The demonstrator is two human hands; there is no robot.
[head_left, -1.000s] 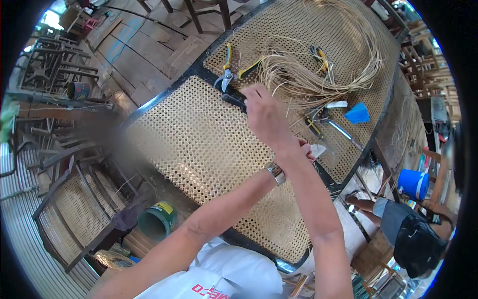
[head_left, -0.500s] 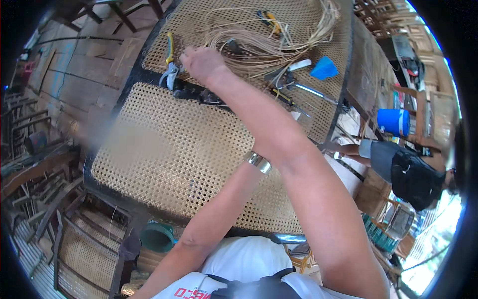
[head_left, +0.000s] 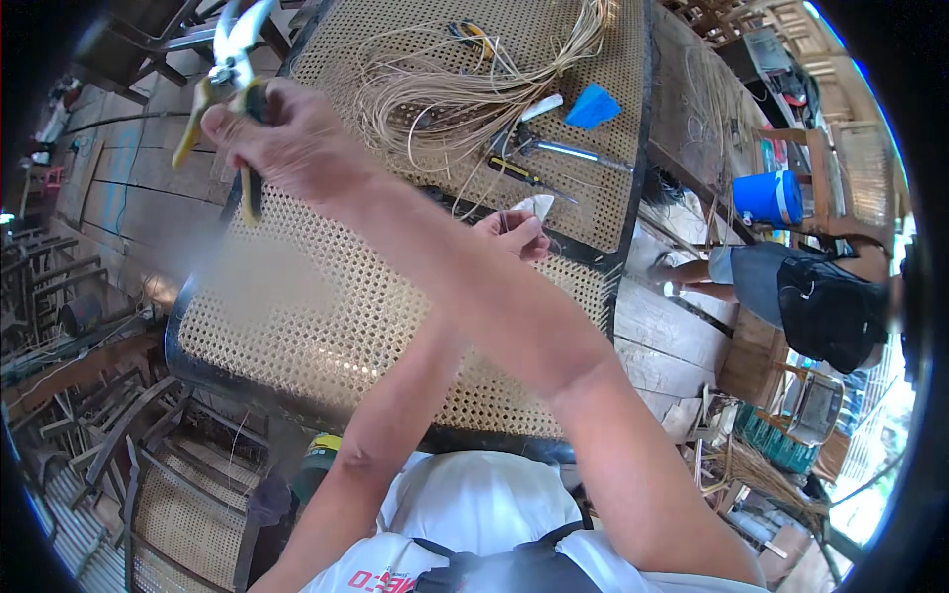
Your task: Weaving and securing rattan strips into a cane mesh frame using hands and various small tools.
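My right hand (head_left: 297,143), its forearm crossing over the left one, grips a pair of pruning shears (head_left: 229,74) with yellow-and-dark handles. The shears are raised at the upper left with their blades pointing up and apart. Beyond my crossing forearm, my left hand (head_left: 516,237) is closed in a pinch near the dark bar of the woven cane panel (head_left: 326,296). A thin strand seems to run by its fingers, but what they hold is too small to make out. A white scrap (head_left: 537,208) lies beside that hand.
A bundle of loose cane strands (head_left: 425,94) spreads over the far panel. Around it lie yellow-handled pliers (head_left: 474,38), a screwdriver (head_left: 519,173), a hammer-like tool (head_left: 573,151) and a blue piece (head_left: 593,107). Another person (head_left: 791,287) and a blue bucket (head_left: 768,198) are at right.
The pruning shears lay on the panel; now my right hand has them lifted toward the upper left. My left hand, hidden before, shows beyond my right forearm. The view has shifted slightly.
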